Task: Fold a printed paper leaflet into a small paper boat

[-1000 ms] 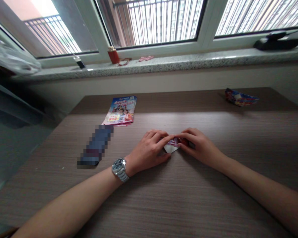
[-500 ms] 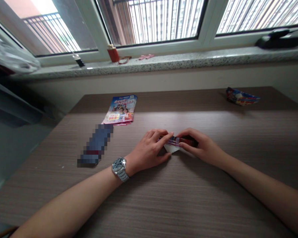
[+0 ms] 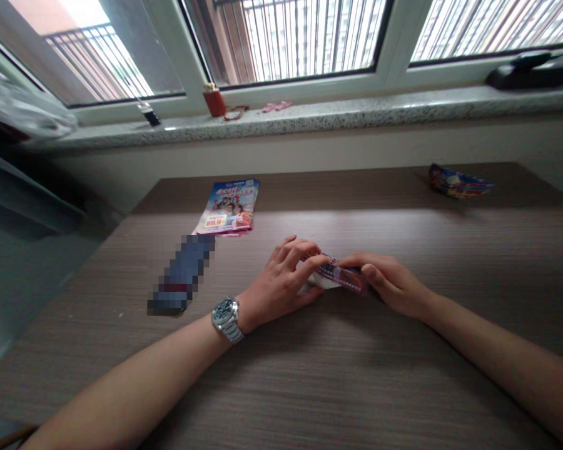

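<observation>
A small folded printed paper [image 3: 344, 275], dark and pink with a white part showing at its left, lies at the middle of the wooden table [image 3: 338, 375]. My left hand [image 3: 288, 275], with a metal watch [image 3: 225, 312] on the wrist, grips the paper's left end between thumb and fingers. At the paper's right end, my right hand [image 3: 389, 278] holds its far edge with the fingers, the thumb bent above it. The fingertips of the right hand are partly hidden behind the paper.
A stack of printed flyers [image 3: 232, 206] lies at the back left, with a pixelated dark object [image 3: 182, 275] in front. A folded colourful paper [image 3: 460, 182] stands back right. On the sill [image 3: 333, 119] are a red container [image 3: 213, 100] and a black device [image 3: 530, 72].
My right thumb has lifted off the near side of the paper, and more of its printed right part shows. My left fingers have risen slightly.
</observation>
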Motion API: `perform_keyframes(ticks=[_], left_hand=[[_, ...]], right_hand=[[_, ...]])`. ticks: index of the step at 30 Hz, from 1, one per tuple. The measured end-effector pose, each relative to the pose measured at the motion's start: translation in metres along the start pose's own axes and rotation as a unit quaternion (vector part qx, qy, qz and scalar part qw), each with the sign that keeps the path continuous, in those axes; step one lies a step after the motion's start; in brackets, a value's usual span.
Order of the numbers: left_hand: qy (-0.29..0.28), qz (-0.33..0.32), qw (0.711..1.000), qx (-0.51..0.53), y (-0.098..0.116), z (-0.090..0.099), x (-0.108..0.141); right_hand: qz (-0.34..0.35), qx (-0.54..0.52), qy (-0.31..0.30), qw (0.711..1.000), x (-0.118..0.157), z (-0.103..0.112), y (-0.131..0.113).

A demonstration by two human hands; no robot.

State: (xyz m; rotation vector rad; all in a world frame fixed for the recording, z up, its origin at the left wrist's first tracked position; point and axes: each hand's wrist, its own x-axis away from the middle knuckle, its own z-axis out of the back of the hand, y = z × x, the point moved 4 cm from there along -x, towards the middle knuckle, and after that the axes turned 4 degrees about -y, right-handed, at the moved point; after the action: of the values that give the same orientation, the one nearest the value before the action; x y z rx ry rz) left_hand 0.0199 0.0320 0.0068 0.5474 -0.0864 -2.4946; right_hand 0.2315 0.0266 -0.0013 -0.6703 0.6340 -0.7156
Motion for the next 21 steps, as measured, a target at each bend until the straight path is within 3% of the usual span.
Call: perform_keyframes(ticks=[5,10,14,21], left_hand=[[0.053,0.034,0.996,-0.055,0.001,0.005,0.004],[0.034,0.051,0.997,-0.055,0.003,0.008,0.001],[0.001,0.045,0.999,-0.024,0.002,0.007,-0.001],[0.016,0.017,1.0,0.02,0.001,0.008,0.001]], right_hand=[[0.084,0.111,-0.009,0.99,0.003,-0.001,-0.008],[0.121,0.175,-0.016,0.977,0.006,-0.001,-0.012],[0.137,0.171,-0.01,0.976,0.007,0.003,-0.015],[0.147,0.115,-0.034,0.982,0.005,0.007,-0.016]])
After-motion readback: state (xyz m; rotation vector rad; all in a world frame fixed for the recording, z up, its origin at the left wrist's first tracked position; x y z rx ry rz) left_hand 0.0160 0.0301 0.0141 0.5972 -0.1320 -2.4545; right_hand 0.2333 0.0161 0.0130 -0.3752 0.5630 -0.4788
